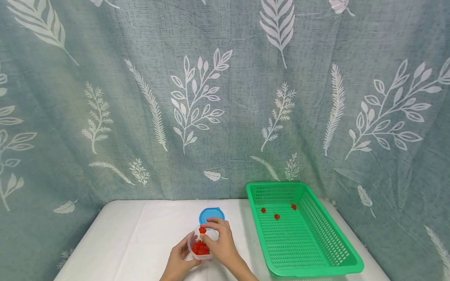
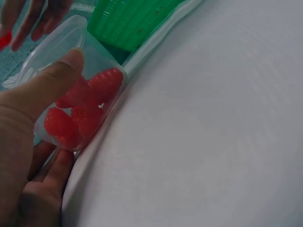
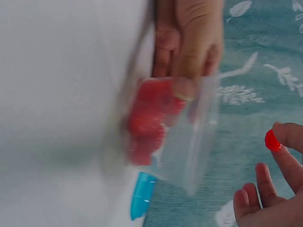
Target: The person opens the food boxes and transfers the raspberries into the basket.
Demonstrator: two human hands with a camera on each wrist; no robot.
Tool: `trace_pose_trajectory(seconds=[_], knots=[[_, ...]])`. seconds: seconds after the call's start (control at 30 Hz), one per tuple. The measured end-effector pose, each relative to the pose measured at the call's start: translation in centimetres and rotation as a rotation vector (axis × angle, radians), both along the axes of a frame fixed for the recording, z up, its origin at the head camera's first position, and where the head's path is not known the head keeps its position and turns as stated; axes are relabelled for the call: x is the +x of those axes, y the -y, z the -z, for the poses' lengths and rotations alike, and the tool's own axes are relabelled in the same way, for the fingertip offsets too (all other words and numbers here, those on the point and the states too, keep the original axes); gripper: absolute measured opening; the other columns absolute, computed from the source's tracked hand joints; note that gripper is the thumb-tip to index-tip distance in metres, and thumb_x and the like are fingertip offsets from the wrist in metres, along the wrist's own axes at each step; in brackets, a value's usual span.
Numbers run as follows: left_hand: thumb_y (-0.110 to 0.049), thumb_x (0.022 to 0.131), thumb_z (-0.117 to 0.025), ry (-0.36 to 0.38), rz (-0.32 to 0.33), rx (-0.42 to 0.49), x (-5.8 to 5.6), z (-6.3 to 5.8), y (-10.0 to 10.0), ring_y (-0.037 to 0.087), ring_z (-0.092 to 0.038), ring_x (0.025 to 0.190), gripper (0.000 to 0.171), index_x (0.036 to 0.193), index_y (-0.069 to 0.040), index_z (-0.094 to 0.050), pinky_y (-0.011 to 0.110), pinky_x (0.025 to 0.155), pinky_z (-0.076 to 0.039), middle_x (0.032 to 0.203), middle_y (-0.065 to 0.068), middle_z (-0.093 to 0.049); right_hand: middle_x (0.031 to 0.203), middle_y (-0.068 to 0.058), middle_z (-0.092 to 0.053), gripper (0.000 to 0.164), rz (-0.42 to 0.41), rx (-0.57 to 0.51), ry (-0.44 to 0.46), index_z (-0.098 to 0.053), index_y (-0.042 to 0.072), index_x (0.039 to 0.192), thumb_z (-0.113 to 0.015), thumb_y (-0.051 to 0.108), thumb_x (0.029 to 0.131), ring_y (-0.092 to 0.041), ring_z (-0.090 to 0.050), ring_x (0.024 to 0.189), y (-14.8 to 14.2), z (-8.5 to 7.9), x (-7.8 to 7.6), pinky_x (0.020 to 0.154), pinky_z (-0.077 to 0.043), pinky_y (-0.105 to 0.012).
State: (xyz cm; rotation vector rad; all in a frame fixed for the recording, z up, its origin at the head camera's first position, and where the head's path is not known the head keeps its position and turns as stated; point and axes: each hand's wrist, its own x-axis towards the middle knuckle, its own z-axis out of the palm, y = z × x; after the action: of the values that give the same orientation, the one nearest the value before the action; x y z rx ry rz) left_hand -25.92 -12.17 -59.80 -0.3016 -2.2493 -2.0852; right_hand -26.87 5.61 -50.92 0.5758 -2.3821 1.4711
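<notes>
A clear plastic tub (image 2: 102, 52) with several red raspberries (image 2: 85, 111) inside stands on the white table. My left hand (image 1: 178, 259) grips the tub's side, thumb on the near wall and fingers around the other side. Above the tub's opening, my right hand (image 1: 221, 242) pinches one raspberry (image 3: 272, 141) between thumb and fingertip, its other fingers spread. A round blue lid (image 1: 211, 214) lies just behind the tub, partly covered by the right hand in the head view.
A green perforated basket (image 1: 281, 269) stands to the right, with three raspberries (image 1: 277, 216) spread over its floor. White cloth (image 1: 133, 238) covers the table. A grey-green leaf-patterned curtain (image 1: 225, 168) hangs behind and along both sides.
</notes>
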Motion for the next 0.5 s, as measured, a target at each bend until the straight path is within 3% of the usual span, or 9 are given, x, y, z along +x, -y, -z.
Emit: trace_pose_trajectory(seconds=[0.23, 0.5], knots=[[-0.018, 0.077, -0.090, 0.041, -0.018, -0.045, -0.1, -0.2, -0.1, 0.039, -0.050, 0.139, 0.091, 0.153, -0.002, -0.042, 0.036, 0.113, -0.046, 0.148, 0.020, -0.054, 0.117, 0.001, -0.068, 0.023, -0.158, -0.034, 0.076, -0.078, 0.020, 0.112, -0.074, 0.012, 0.091, -0.023, -0.059, 0.114, -2.3, -3.4, 2.4, 0.096, -0.051, -0.046], [-0.017, 0.074, -0.092, 0.037, -0.031, -0.044, -0.2, -0.2, -0.2, 0.036, -0.051, 0.138, 0.093, 0.152, -0.004, -0.044, 0.044, 0.115, -0.040, 0.147, 0.018, -0.056, 0.112, -0.005, -0.070, 0.025, -0.306, -0.082, 0.010, -0.075, 0.013, 0.117, -0.073, 0.008, 0.092, -0.014, -0.064, 0.109, -5.2, -7.0, 3.5, 0.097, -0.058, -0.033]])
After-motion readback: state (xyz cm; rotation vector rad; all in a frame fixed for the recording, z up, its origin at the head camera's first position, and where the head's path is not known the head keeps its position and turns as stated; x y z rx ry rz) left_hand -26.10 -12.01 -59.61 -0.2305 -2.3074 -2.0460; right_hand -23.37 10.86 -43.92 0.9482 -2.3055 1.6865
